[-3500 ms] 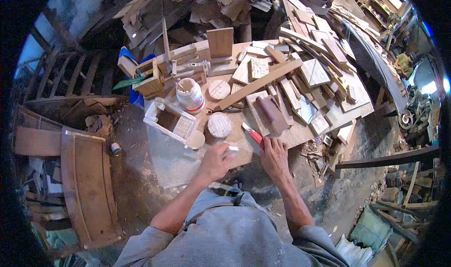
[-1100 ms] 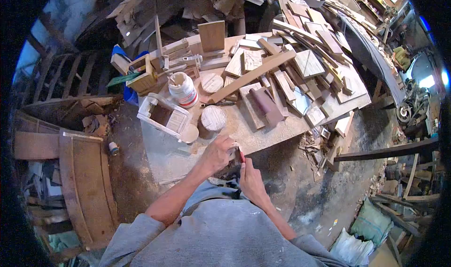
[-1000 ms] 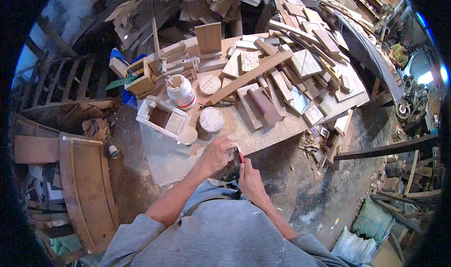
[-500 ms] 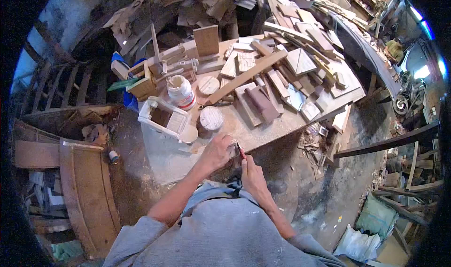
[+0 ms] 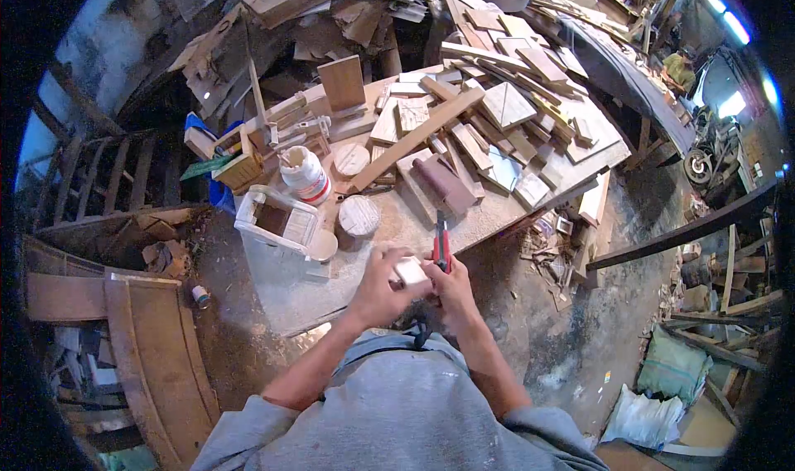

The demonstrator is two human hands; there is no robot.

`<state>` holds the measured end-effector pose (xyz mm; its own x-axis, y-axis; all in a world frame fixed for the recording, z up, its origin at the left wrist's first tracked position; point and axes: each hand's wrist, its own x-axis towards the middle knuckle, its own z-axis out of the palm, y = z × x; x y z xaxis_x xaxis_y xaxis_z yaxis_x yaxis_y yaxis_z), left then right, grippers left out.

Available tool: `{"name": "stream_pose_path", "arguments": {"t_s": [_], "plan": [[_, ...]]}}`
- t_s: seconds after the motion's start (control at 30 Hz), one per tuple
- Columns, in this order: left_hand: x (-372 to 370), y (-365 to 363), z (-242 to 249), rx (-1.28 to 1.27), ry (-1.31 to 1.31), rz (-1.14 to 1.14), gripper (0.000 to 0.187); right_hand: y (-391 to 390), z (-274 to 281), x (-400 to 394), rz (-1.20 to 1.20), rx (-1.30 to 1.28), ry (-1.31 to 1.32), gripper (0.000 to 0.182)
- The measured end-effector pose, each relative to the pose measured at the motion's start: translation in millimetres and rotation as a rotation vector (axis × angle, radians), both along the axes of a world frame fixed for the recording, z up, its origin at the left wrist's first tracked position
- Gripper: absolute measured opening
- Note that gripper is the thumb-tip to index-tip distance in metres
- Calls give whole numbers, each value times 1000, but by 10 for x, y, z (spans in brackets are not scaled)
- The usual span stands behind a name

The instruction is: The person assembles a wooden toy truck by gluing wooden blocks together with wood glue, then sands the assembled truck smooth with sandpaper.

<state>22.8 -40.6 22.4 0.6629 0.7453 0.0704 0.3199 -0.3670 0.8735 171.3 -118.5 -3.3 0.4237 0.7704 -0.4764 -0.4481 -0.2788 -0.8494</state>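
My left hand is closed around a small pale wooden block, just off the bench's front edge. In my right hand is a red utility knife, its dark blade pointing away from me. The fingers of my right hand are right beside the block. Beyond my hands, a round wooden disc lies on the bench. To its left sits a small pale wooden frame like a toy body, near a white glue tub with a red label.
The workbench carries a heap of offcuts at the back right and a brown roll nearer me. A wooden box stands at the left. A dark beam juts in from the right. A person is far back.
The knife has swung away from the block, its blade now pointing forward. My left hand has turned the block so a broad pale face shows. The view has shifted slightly.
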Motion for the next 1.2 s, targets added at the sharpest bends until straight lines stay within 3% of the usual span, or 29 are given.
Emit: {"name": "stream_pose_path", "arguments": {"t_s": [0.03, 0.1, 0.2, 0.23, 0.33, 0.47, 0.87, 1.2], "plan": [[-80, -15, 209, 311, 37, -105, 42, 14, 31, 38, 64, -7, 25, 21], [-93, 23, 201, 436, -65, -261, 41, 85, -38, 75, 185, 47, 29, 18], [-170, 243, -83, 381, 80, -224, 34, 92, -209, 89, 182, 18, -159, 19], [-141, 221, -75, 462, 169, -167, 20, 103, -267, 98, 139, 49, -530, 25], [-119, 238, -291, 526, 341, -153, 13, -193, -12, -15, 151, 17, -630, 34], [-61, 218, -429, 450, 302, -132, 20, -513, -148, -265, 258, -139, -642, 31], [-66, 292, -485, 393, 269, -151, 20, -523, -182, -472, 293, -26, -731, 20], [-70, 355, -485, 393, 236, -166, 18, -489, -341, -455, 363, -147, -832, 20]]}}
